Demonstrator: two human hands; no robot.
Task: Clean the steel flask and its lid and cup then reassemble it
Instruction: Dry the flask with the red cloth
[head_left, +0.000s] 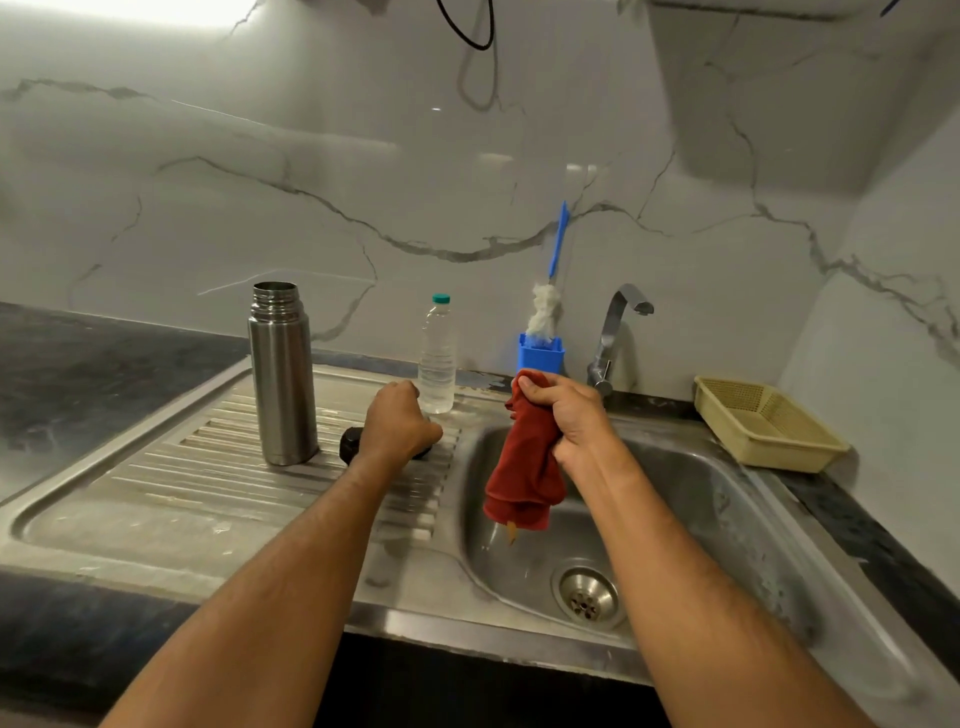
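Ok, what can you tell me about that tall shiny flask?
The steel flask is a tall silver cylinder that looks like brushed metal. It stands upright on the ribbed draining board left of the sink basin. Its top is open, with no lid or cup on it, so the threaded neck shows. Neither hand touches it. The left hand rests just to its right, over a small dark object.

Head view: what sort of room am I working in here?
Most likely a home kitchen, at the sink: a steel sink with a ribbed drainboard, a tap on a marble-look wall, and a bottle brush in a blue holder.
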